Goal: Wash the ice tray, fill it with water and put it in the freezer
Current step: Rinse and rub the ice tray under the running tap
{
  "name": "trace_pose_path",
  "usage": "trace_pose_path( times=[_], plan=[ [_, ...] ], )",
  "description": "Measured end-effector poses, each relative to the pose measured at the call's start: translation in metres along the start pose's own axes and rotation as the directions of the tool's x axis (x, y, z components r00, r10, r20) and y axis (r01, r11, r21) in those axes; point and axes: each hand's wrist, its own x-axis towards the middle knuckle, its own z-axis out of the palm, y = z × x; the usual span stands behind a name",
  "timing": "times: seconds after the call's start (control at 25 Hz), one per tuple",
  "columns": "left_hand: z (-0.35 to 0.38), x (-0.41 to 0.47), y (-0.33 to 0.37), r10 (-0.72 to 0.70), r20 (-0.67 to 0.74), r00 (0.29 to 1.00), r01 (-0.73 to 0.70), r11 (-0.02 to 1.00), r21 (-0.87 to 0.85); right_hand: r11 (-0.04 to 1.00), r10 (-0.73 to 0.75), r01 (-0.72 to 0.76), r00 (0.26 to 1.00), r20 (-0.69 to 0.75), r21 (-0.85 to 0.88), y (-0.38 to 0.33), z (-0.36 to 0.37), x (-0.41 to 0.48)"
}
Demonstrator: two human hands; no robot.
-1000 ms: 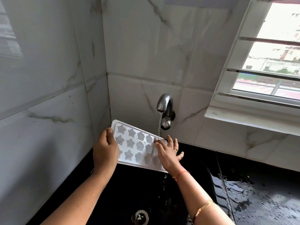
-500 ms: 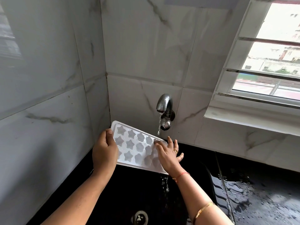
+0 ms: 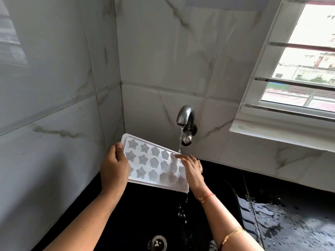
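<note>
Below you sits a black sink (image 3: 148, 214), set into the corner where the two marble-veined tiled walls meet; its basin is dark and glossy, and a round metal drain (image 3: 157, 244) shows at the bottom near the lower edge of your view; drops and a thin run of water (image 3: 183, 212) fall into the basin just right of the drain. To your right the sink meets a black bench (image 3: 290, 220); ribbed drainer grooves (image 3: 244, 220) mark its near edge; the surface beyond them is wet, with beads and puddles (image 3: 282, 230) spread across it; the bench runs back to the tiled wall under the window sill (image 3: 282, 134).
</note>
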Motion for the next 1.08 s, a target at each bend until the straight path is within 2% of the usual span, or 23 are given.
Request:
trace_pose_path(
  times=[0.32,0.56,1.08],
  plan=[
    [-0.012,0.007,0.005,0.012,-0.029,1.0,-0.011,1.0,0.016,0.992,0.042,-0.039,0.999,0.021,-0.117,-0.002,0.007,0.0],
    [-0.017,0.008,0.004,0.022,-0.048,0.999,-0.021,1.0,0.016,0.968,0.048,-0.054,0.998,-0.03,-0.244,-0.009,0.008,0.004],
    [-0.017,0.004,0.005,0.006,-0.032,0.999,-0.005,1.0,0.026,0.955,0.064,-0.074,0.997,-0.044,-0.286,-0.013,0.015,-0.001]
  ],
)
